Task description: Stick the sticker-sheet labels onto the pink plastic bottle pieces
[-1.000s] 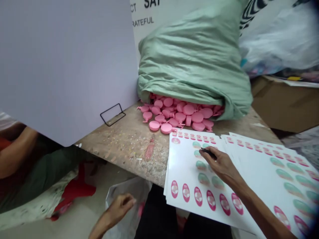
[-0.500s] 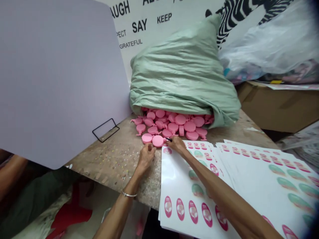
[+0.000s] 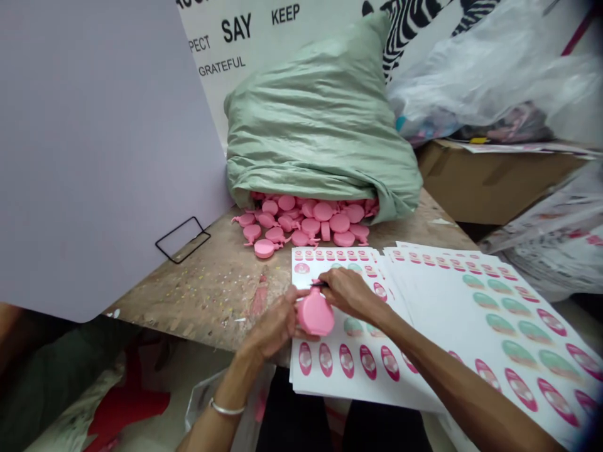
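Observation:
One round pink piece is held upright in my left hand, whose fingers wrap its left side and underside. My right hand pinches a thin dark tool at the narrow top of that piece. Both hands are over the left part of a white sticker sheet printed with pink ovals and green shapes. Beyond them, several pink pieces spill from the open mouth of a green cloth sack. One pink piece lies nearest on the wooden table.
A second stack of sticker sheets lies to the right. A large pale panel stands at the left, near a black wire frame. A cardboard box and plastic bags are at the back right. Another person's arm shows at the left edge.
A pink piece has left the front of the pile and come nearer, over the sheet, with both my hands. My left hand has closed around it. The view has shifted slightly.

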